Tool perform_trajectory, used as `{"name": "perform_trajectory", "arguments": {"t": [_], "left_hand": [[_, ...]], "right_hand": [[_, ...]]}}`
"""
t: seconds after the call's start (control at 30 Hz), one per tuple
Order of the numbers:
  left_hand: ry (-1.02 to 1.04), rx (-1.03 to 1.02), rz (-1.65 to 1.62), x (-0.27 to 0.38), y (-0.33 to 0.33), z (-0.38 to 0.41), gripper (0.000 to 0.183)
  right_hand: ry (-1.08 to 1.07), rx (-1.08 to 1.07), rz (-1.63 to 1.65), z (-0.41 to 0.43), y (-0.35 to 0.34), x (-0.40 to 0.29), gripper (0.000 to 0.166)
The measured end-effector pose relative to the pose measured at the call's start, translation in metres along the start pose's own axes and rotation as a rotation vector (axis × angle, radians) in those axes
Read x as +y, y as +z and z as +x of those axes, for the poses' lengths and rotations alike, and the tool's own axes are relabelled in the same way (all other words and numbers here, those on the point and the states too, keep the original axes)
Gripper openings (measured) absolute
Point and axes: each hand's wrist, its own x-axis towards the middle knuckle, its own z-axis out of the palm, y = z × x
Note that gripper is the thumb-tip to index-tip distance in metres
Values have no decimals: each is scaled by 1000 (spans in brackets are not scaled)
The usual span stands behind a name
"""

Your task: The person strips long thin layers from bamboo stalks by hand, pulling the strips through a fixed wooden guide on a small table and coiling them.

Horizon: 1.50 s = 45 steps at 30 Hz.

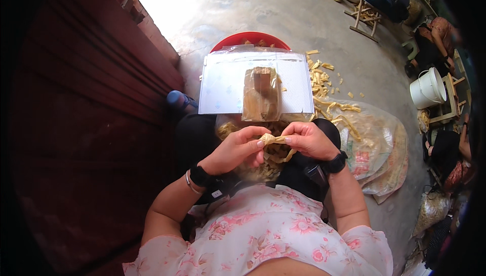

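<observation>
Between my two hands, over my lap, is a pale yellow knotted strip (268, 138). My left hand (239, 147) pinches its knotted end between thumb and fingers. The tail of the strip is gripped by my right hand (310, 141), close to the knot. Below the hands lies a heap of similar yellow strips (271, 162), partly hidden by them. Just beyond the hands a wooden block (262, 101) wrapped in clear plastic rests on a white patterned board (224, 86).
A red basin (250, 37) stands behind the board. Yellow pieces (319, 78) and plastic sacks (368, 150) lie on the floor at right. A blue-capped bottle (181, 100) is near the dark red door (95, 105). Several people sit at far right, near a white bucket (428, 89).
</observation>
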Motion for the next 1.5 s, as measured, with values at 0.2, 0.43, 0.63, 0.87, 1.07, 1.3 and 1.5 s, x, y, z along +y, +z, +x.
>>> {"name": "perform_trajectory", "arguments": {"t": [0.2, 0.43, 0.63, 0.87, 1.07, 1.3, 1.5], "left_hand": [[-21, -29, 32, -1, -1, -11, 32], [-189, -96, -264, -8, -8, 10, 15], [-92, -122, -234, -22, -20, 10, 8], [477, 349, 926, 6, -28, 17, 9], [927, 634, 1416, 27, -32, 50, 16], [744, 540, 1578, 8, -46, 43, 14], [905, 637, 1390, 15, -12, 16, 18]], "right_hand": [[11, -96, 40, 1, -8, 6, 11], [-2, -123, -59, 5, 2, 10, 12], [17, -78, -136, -1, -1, 4, 12], [-184, 88, -554, 21, -6, -14, 14], [-493, 509, -790, 54, 6, -32, 14], [-424, 614, -1141, 56, -15, -6, 16], [-125, 191, -303, 20, 21, -15, 14]]}}
